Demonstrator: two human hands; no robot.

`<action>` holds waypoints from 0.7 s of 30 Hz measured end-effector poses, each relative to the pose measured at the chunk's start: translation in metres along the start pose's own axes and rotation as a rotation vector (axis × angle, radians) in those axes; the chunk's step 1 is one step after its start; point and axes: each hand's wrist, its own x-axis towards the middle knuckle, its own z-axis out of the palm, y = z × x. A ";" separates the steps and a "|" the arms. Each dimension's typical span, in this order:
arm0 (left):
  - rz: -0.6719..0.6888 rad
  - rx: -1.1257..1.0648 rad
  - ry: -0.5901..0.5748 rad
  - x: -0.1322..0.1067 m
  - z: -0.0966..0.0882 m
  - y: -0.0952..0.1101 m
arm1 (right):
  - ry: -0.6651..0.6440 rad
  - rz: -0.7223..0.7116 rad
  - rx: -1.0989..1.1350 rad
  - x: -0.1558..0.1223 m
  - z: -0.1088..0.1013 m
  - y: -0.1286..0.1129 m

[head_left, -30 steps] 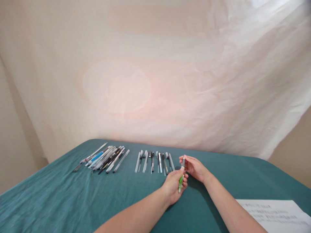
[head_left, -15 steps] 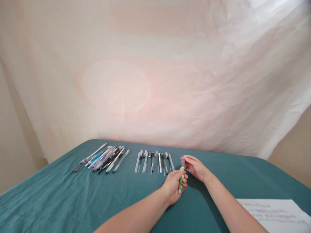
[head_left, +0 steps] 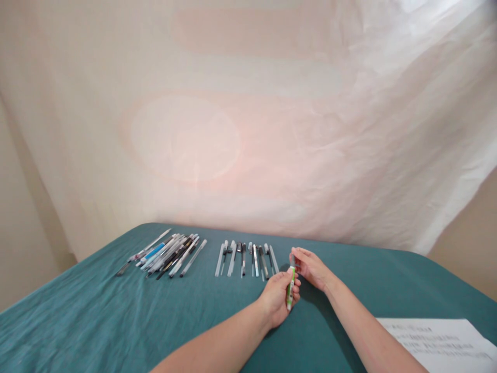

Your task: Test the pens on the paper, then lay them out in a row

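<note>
Gripping a green-and-white pen (head_left: 290, 293) by its barrel in the curled left hand (head_left: 276, 294), and pinching its grey far end just beyond with the bunched fingers of the right hand (head_left: 310, 267). Working over green cloth (head_left: 97, 321), with a row of pens (head_left: 255, 260) left of the grip, a pile of pens (head_left: 171, 254) farther left, and a printed sheet (head_left: 438, 339) nearer, rightward.

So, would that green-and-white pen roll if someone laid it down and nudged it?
The green-and-white pen would probably roll, since its slim barrel looks round, though creases in the green tablecloth might slow it. It is likely stiff, as it looks straight between the left hand and right hand.
</note>
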 end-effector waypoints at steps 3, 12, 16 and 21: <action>-0.003 0.005 -0.004 0.000 0.000 0.000 | 0.018 -0.022 -0.028 -0.001 -0.001 -0.002; -0.028 0.007 -0.039 -0.002 0.002 0.002 | -0.011 0.009 0.013 -0.002 0.000 -0.003; -0.024 0.010 -0.029 -0.001 0.001 0.001 | 0.008 -0.008 -0.008 -0.001 0.003 0.000; -0.030 0.012 -0.017 -0.001 0.001 0.001 | 0.043 -0.037 -0.034 0.000 0.000 -0.001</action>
